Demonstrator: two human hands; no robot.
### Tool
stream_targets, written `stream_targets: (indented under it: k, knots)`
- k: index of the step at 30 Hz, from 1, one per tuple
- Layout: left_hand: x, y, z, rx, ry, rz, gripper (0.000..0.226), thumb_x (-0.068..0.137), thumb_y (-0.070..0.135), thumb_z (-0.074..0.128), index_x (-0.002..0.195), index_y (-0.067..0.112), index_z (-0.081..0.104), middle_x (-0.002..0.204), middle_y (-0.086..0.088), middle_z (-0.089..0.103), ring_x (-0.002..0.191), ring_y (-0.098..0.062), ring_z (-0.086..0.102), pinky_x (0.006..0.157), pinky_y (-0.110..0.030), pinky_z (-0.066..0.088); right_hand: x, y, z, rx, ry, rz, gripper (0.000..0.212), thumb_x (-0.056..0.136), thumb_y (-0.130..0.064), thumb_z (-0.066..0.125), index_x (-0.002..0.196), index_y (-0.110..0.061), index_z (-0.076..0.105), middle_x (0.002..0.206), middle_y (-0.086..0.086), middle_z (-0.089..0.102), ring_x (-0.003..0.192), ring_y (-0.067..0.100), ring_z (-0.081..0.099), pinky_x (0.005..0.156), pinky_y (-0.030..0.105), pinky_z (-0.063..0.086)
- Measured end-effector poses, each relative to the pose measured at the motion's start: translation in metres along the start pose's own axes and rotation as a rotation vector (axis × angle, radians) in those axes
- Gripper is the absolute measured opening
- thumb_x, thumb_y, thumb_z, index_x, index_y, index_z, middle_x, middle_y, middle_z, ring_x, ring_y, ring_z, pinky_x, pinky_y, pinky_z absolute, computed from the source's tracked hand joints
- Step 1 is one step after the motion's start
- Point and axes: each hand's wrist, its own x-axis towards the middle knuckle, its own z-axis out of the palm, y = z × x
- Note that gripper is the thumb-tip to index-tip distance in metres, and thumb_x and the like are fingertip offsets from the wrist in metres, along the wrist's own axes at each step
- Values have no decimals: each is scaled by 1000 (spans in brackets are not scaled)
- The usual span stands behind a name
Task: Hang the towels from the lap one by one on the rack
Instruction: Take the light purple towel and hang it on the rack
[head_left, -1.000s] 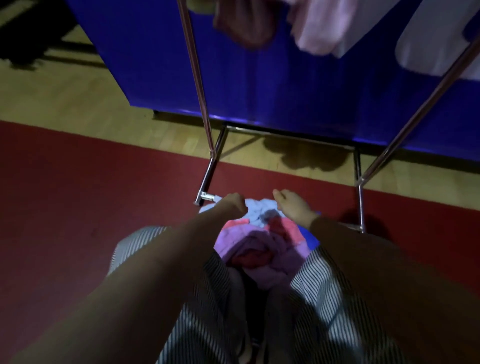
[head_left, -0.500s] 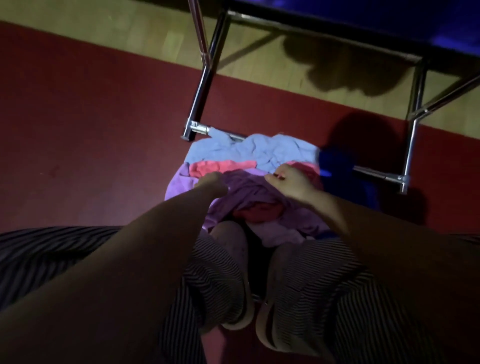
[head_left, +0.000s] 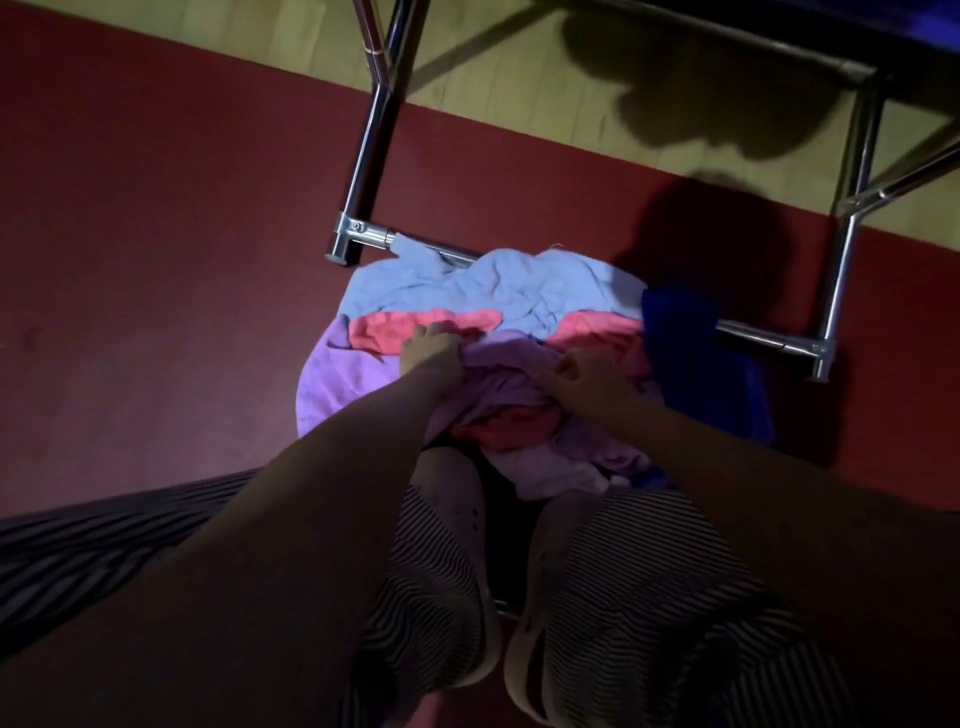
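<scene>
Both hands (head_left: 430, 349) (head_left: 589, 387) now gripping purple towel (head_left: 501, 371)

The left hand (head_left: 431, 349) and right hand (head_left: 584, 385) grip the purple towel (head_left: 501, 361).

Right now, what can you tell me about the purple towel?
The purple towel is soft-looking, wrinkled cloth, lying crumpled on top of the pile of towels. One side spreads flat; its middle is bunched. The left hand and right hand grip the bunched part. It lies over a red towel.
</scene>
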Motion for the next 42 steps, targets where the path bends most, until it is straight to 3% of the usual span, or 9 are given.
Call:
stream_targets:
  k: [6, 10, 12, 16, 19, 23, 31, 37, 42]
  knots:
    - [-20, 34, -63, -83, -362, 320, 19, 86, 22, 67, 93, 5, 62, 75, -8, 59, 70, -15, 57, 61, -23, 37, -4, -18, -13, 81, -48, -117, 20, 85, -29, 64, 76, -14, 54, 58, -11, 52, 61, 3, 48, 58, 22, 35]
    - [-41, 63, -113, -303, -421, 385, 17, 87, 12, 64, 75, 0, 61, 60, 4, 56, 57, 1, 48, 65, -16, 39, -30, -36, -38, -158, -2, -316, 69, 77, -42, 68, 137, -23, 39, 131, -1, 55, 120, 18, 51, 100, 34, 40]
    - [-53, 75, -137, -320, -401, 432, 20, 91, 15, 59, 88, -3, 65, 62, 6, 56, 56, 4, 47, 61, -11, 39, -45, -45, -48, -57, -61, -381, 75, 68, -49, 69, 134, -28, 40, 129, -4, 54, 122, 18, 51, 105, 36, 40]
    - [-94, 95, -189, -269, -336, 524, 36, 91, 37, 57, 66, 12, 53, 61, -2, 39, 58, -12, 32, 52, -22, 28, -83, -71, -78, 30, -27, -379, 21, 83, -22, 69, 97, -8, 61, 88, 0, 56, 84, 11, 54, 67, 7, 38]
    - [-131, 92, -222, -73, -434, 513, 53, 62, 63, 63, 66, 11, 56, 65, -1, 45, 61, -14, 38, 55, -23, 36, -115, -88, -107, 7, 31, -406, 32, 84, -24, 67, 72, 4, 58, 71, 8, 42, 68, 11, 38, 53, 22, 27]
    - [-165, 81, -238, 312, -398, 311, 42, 63, 36, 79, 89, 6, 68, 80, -12, 64, 55, -10, 51, 56, -16, 44, -163, -97, -132, -8, 50, -479, 48, 83, -23, 68, 50, -14, 35, 55, 2, 26, 42, 5, 24, 46, 24, 17]
    - [-219, 38, -253, 479, 177, 104, 31, 88, 32, 54, 112, 14, 61, 114, -8, 66, 103, -24, 61, 89, -32, 42, -219, -53, -160, 341, 473, -496, 43, 82, -22, 69, 68, 16, 55, 64, 7, 43, 61, 13, 39, 58, 28, 29]
    - [-258, 70, -253, -556, 302, 367, 29, 71, 29, 57, 86, 5, 66, 79, -11, 63, 61, -10, 56, 54, -14, 45, -231, -52, -138, 111, 428, -347, 30, 76, -38, 73, 94, -17, 61, 82, 0, 56, 83, 17, 52, 71, 30, 38]
    - [-272, 112, -229, -583, 95, 458, 28, 64, 21, 61, 87, 5, 64, 74, -10, 59, 63, -17, 52, 56, -25, 42, -252, -101, -116, -81, 361, -551, 105, 66, -45, 78, 148, -31, 14, 147, 0, 39, 138, 22, 31, 114, 39, 24]
